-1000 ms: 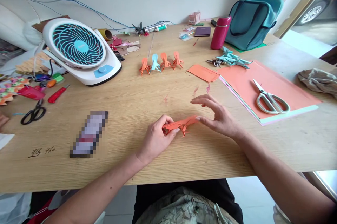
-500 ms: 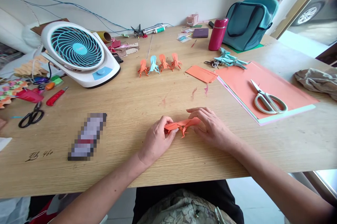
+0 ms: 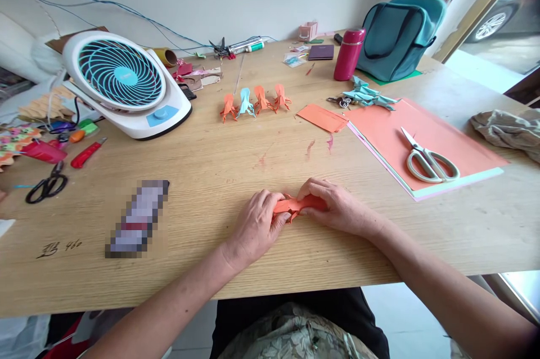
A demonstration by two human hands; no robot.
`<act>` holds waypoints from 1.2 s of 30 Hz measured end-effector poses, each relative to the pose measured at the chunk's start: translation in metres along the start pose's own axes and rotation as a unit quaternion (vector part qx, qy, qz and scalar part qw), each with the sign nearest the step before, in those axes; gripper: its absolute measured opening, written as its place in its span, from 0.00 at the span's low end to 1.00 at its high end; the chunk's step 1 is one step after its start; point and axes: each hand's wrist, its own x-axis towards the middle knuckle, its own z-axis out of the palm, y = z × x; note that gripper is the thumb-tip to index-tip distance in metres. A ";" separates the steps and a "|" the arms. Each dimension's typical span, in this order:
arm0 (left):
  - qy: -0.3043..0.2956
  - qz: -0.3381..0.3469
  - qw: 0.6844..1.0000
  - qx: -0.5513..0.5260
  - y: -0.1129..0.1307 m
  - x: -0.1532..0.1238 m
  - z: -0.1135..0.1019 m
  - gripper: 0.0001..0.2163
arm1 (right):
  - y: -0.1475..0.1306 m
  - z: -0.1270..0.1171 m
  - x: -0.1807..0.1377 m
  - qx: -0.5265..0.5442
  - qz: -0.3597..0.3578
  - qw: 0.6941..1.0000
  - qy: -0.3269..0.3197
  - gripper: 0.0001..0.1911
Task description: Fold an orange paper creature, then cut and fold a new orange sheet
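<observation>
A folded orange paper figure [image 3: 297,205] lies on the wooden table [image 3: 211,167] just in front of me. My left hand [image 3: 256,225] pinches its left end with closed fingers. My right hand [image 3: 337,210] grips its right end, fingers curled over the paper. The two hands nearly touch, and most of the figure is hidden between them. A row of finished paper figures [image 3: 255,101], orange ones and one light blue, stands further back at the table's middle.
A white and teal fan [image 3: 122,80] stands back left, black scissors [image 3: 45,185] and a red knife [image 3: 86,152] near it. Orange sheets [image 3: 392,128] with grey scissors [image 3: 428,157] lie right. A pink bottle [image 3: 348,54], teal bag [image 3: 399,32] and blurred object [image 3: 137,218] also stand about.
My right hand came down from open, spread fingers to a closed grip on the paper figure's right end. Both hands moved closer together, covering more of the figure.
</observation>
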 end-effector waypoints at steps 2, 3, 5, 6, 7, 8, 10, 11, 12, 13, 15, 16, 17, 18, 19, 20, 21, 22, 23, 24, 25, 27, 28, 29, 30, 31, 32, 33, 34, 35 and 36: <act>-0.007 0.005 1.000 0.022 -0.001 0.000 -0.001 0.10 | 0.000 0.001 0.000 0.009 0.001 1.000 0.005 0.08; -0.011 0.008 0.999 0.031 -0.001 0.001 -0.002 0.10 | 0.000 0.002 0.000 0.013 0.000 1.000 0.008 0.09; -0.016 0.023 0.999 0.045 -0.003 0.002 -0.003 0.12 | 0.000 0.002 -0.001 0.018 -0.004 1.000 0.010 0.10; -0.017 0.032 0.998 0.052 -0.004 0.002 -0.004 0.13 | 0.000 0.003 -0.001 0.020 -0.006 1.000 0.009 0.11; -0.017 0.042 0.997 0.060 -0.006 0.003 -0.005 0.15 | 0.000 0.003 -0.001 0.021 -0.010 1.000 0.010 0.11; -0.017 0.053 0.996 0.071 -0.007 0.003 -0.006 0.16 | 0.000 0.003 -0.002 0.022 -0.013 1.000 0.009 0.12; -0.020 0.072 0.992 0.098 -0.010 0.004 -0.009 0.17 | 0.001 0.002 -0.003 0.019 -0.023 1.000 0.007 0.14; -0.023 0.080 0.990 0.113 -0.011 0.005 -0.010 0.17 | 0.001 0.002 -0.003 0.014 -0.028 0.999 0.006 0.15; -0.026 0.087 0.988 0.126 -0.012 0.005 -0.011 0.17 | 0.001 0.002 -0.003 0.008 -0.033 0.999 0.005 0.15; -0.029 0.092 0.986 0.136 -0.012 0.005 -0.012 0.17 | 0.001 0.002 -0.004 0.001 -0.036 0.999 0.003 0.16; -0.036 0.097 0.984 0.145 -0.012 0.005 -0.012 0.16 | 0.000 0.002 -0.004 -0.012 -0.038 0.999 -0.001 0.17; -0.040 0.099 0.984 0.144 -0.012 0.005 -0.012 0.16 | -0.001 0.002 -0.004 -0.017 -0.037 0.999 -0.003 0.17; -0.043 0.100 0.984 0.141 -0.012 0.005 -0.011 0.16 | -0.002 0.002 -0.004 -0.021 -0.037 0.999 -0.005 0.18; -0.045 0.101 0.984 0.139 -0.012 0.005 -0.011 0.16 | -0.004 0.002 -0.004 -0.024 -0.036 0.999 -0.006 0.18; -0.045 0.101 0.984 0.137 -0.011 0.005 -0.010 0.16 | -0.005 0.002 -0.004 -0.026 -0.036 0.999 -0.006 0.18; -0.044 0.100 0.985 0.135 -0.011 0.004 -0.010 0.16 | -0.007 0.003 -0.004 -0.028 -0.035 0.999 -0.005 0.18; -0.042 0.100 0.985 0.132 -0.011 0.004 -0.010 0.16 | -0.009 0.003 -0.004 -0.028 -0.033 0.999 -0.002 0.18; -0.040 0.100 0.986 0.126 -0.011 0.004 -0.010 0.17 | -0.010 0.003 -0.004 -0.027 -0.030 0.999 0.002 0.19; -0.039 0.100 0.987 0.119 -0.012 0.004 -0.010 0.17 | -0.011 0.003 -0.004 -0.025 -0.026 0.999 0.005 0.19; -0.038 0.101 0.988 0.111 -0.012 0.004 -0.010 0.18 | -0.011 0.003 -0.004 -0.022 -0.022 0.999 0.008 0.20; -0.037 0.103 0.989 0.102 -0.011 0.004 -0.011 0.18 | -0.011 0.003 -0.004 -0.020 -0.020 1.000 0.011 0.20; -0.039 0.101 0.990 0.085 -0.010 0.004 -0.012 0.20 | -0.011 0.004 -0.004 -0.016 -0.016 1.000 0.014 0.19; -0.041 0.098 0.991 0.077 -0.010 0.004 -0.012 0.20 | -0.010 0.004 -0.004 -0.013 -0.015 1.000 0.013 0.19; -0.044 0.093 0.992 0.068 -0.009 0.004 -0.013 0.20 | -0.010 0.004 -0.004 -0.010 -0.016 1.000 0.014 0.18; -0.047 0.087 0.993 0.059 -0.008 0.005 -0.013 0.19 | -0.010 0.004 -0.004 -0.007 -0.018 1.000 0.015 0.18; -0.049 0.081 0.994 0.051 -0.007 0.005 -0.013 0.18 | -0.010 0.005 -0.004 -0.004 -0.021 1.000 0.016 0.18; -0.049 0.077 0.995 0.044 -0.006 0.005 -0.014 0.17 | -0.011 0.004 -0.004 -0.004 -0.023 1.000 0.015 0.18; -0.046 0.076 0.995 0.037 -0.006 0.006 -0.014 0.17 | -0.012 0.004 -0.004 -0.004 -0.026 1.000 0.014 0.17; -0.041 0.076 0.996 0.032 -0.005 0.006 -0.015 0.16 | -0.012 0.004 -0.004 -0.005 -0.028 0.999 0.014 0.17; -0.035 0.078 0.996 0.029 -0.005 0.006 -0.015 0.15 | -0.013 0.003 -0.003 -0.006 -0.028 0.999 0.014 0.17; -0.030 0.080 0.996 0.026 -0.005 0.006 -0.016 0.15 | -0.014 0.002 -0.003 -0.006 -0.027 0.999 0.016 0.17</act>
